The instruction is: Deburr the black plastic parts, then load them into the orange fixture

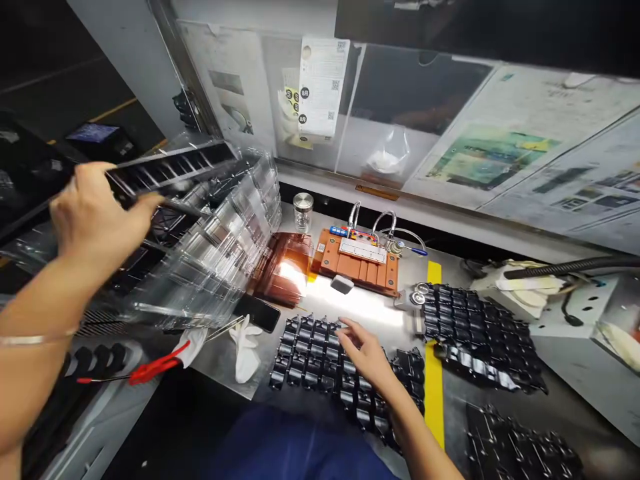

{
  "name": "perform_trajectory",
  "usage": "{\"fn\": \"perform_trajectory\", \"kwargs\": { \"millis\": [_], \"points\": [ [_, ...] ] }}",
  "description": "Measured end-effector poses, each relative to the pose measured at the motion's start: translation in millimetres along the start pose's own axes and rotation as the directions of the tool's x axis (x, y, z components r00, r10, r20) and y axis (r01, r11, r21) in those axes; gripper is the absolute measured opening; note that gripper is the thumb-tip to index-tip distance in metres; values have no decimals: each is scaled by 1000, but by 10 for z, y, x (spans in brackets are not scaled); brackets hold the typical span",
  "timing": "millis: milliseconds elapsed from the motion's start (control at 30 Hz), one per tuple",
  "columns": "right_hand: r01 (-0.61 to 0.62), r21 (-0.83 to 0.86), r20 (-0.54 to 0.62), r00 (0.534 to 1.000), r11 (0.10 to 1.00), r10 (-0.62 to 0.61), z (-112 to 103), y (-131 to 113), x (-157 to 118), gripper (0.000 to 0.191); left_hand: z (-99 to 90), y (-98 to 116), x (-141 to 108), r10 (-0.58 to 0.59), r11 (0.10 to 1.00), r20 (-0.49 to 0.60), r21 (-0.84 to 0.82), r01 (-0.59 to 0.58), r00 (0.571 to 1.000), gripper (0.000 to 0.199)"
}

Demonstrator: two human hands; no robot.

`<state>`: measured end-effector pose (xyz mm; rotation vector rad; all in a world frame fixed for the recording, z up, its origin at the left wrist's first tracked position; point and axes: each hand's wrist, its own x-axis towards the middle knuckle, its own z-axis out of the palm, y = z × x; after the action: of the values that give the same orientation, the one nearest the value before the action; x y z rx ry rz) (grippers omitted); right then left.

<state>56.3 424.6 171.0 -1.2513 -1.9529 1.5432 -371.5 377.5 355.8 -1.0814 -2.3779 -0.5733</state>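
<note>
My left hand [103,217] is raised at the left, its thumb and fingers closed around one end of a long black ribbed plastic part [175,168]. That part is tilted over a tall stack of clear plastic trays [240,223], and motion blurs it a little. More dark parts show among the trays. My right hand [367,353] hovers over or rests on rows of black moulded parts [310,353] on the metal bench; I cannot tell whether it touches them. Its fingers are apart, with nothing visible between them.
Behind the rows sit an orange fixture [357,267] with toggle clamps, brown translucent sheets [285,270] and a glass jar [303,217]. A phone [260,313], white glove [246,350] and red-handled pliers [157,369] lie left. Further black parts [475,327] lie beyond yellow tape [434,413].
</note>
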Motion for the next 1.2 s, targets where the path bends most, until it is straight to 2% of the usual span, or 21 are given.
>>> {"fn": "perform_trajectory", "kwargs": {
  "millis": [33,100,133,167,267,333,367,433,500,533,600,667,733,767,833,900,933,967,1000,1100,1200],
  "points": [
    [-8,-40,1,1000,999,8,15,35,-15,39,56,-141,227,-33,999,-11,12,33,999,79],
    [-22,-111,22,999,994,25,74,57,-72,39,270,-400,547,69,994,19,-82,-67,997,61],
    [-22,-149,43,999,989,29,110,47,-102,39,409,-513,645,92,990,6,-106,-91,996,63],
    [-17,-184,69,997,983,31,143,27,-127,39,553,-610,711,164,980,49,-122,-157,985,66],
    [3,-262,138,990,965,35,208,-52,-167,41,897,-776,794,295,952,122,-126,-280,948,63],
    [6,-296,151,988,955,41,222,-79,-175,41,952,-782,763,305,950,122,-115,-292,944,59],
    [9,-310,156,987,951,41,226,-78,-178,40,910,-766,702,290,954,128,-115,-277,948,55],
    [29,-327,172,985,944,29,235,-42,-175,40,702,-722,432,242,965,151,-146,-220,959,44],
    [69,-328,204,979,942,0,259,13,-139,39,414,-663,-71,204,959,138,-226,-170,969,47],
    [97,-325,228,974,941,-22,284,29,-100,38,285,-622,-395,162,948,47,-285,-142,986,52],
    [191,-307,297,950,932,-96,376,-13,25,36,144,-514,-1101,41,957,-122,-282,-75,992,64],
    [345,-270,374,898,899,-233,545,-212,189,34,207,-411,-1724,-100,961,-271,-276,22,957,80],
    [548,-210,412,800,810,-435,782,-588,346,31,424,-360,-2136,-316,869,-189,-451,203,930,91],
    [653,-175,404,730,737,-551,920,-827,411,30,554,-355,-2254,-351,850,-170,-470,238,921,89],
    [822,-111,369,556,559,-745,1227,-1339,514,30,784,-361,-2355,-393,828,-167,-492,269,904,87],
    [918,-119,351,396,379,-849,1571,-1799,602,33,922,-365,-2359,-424,812,-177,-509,286,888,84],
    [940,-146,361,341,308,-868,1748,-1982,651,36,953,-364,-2351,-436,802,-176,-521,292,882,82],
    [947,-190,387,316,260,-866,1922,-2128,706,39,961,-360,-2344,-445,793,-171,-532,298,879,79],
    [942,-241,424,319,234,-848,2086,-2236,766,42,952,-357,-2340,-450,784,-160,-542,303,879,76],
    [903,-365,501,394,225,-770,2454,-2392,954,36,870,-357,-2342,-455,750,-96,-576,323,885,74],
    [885,-399,488,428,242,-761,2575,-2478,1076,27,741,-377,-2332,-464,690,3,-626,363,886,75]
  ]
}}
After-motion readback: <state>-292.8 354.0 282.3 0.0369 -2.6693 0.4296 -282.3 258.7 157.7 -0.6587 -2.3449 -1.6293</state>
